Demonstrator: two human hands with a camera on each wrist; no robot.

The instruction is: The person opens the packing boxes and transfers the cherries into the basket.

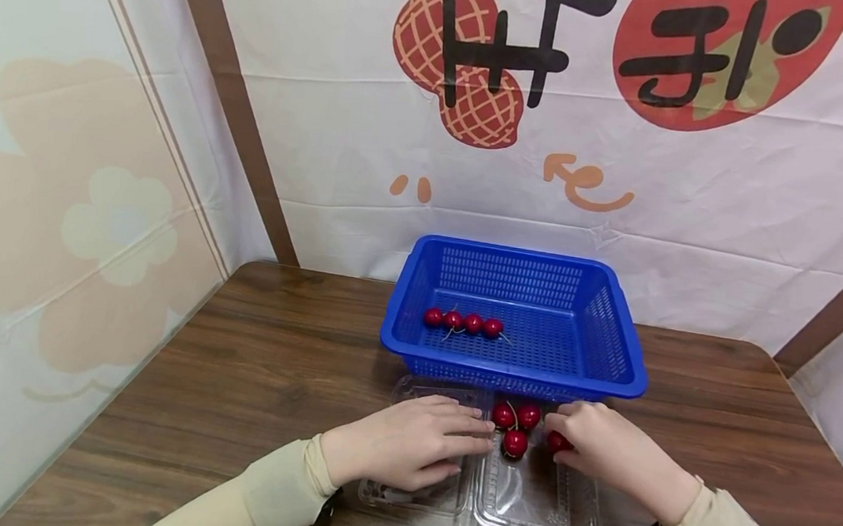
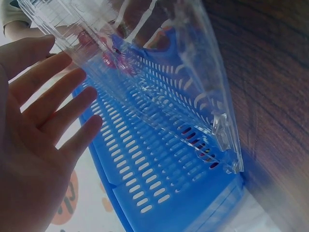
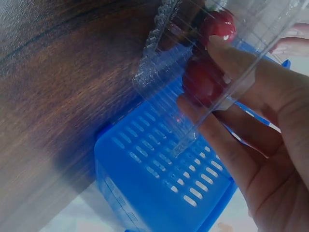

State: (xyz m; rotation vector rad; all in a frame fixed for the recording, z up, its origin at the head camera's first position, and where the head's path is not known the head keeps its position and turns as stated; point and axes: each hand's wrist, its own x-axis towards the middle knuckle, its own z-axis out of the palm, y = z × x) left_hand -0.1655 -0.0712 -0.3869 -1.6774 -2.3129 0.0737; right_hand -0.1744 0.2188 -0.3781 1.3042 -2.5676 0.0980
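Note:
A clear plastic clamshell box (image 1: 543,508) lies opened flat on the table. In its right half three red cherries (image 1: 515,444) with stems sit grouped near the back. My right hand (image 1: 601,442) reaches into that half and pinches another cherry (image 3: 205,82) between thumb and fingers, right of the group. My left hand (image 1: 413,442) lies over the other half, its fingers fairly straight and pointing at the cherries, holding nothing. In the left wrist view its fingertips (image 2: 91,121) are beside the clear plastic. Whether they touch it, I cannot tell.
Directly behind the box stands a blue perforated basket (image 1: 623,372), with several cherries (image 1: 472,324) in a row on its floor at the left. A brown wooden table (image 1: 269,367) carries everything. A printed white cloth (image 1: 343,122) hangs behind.

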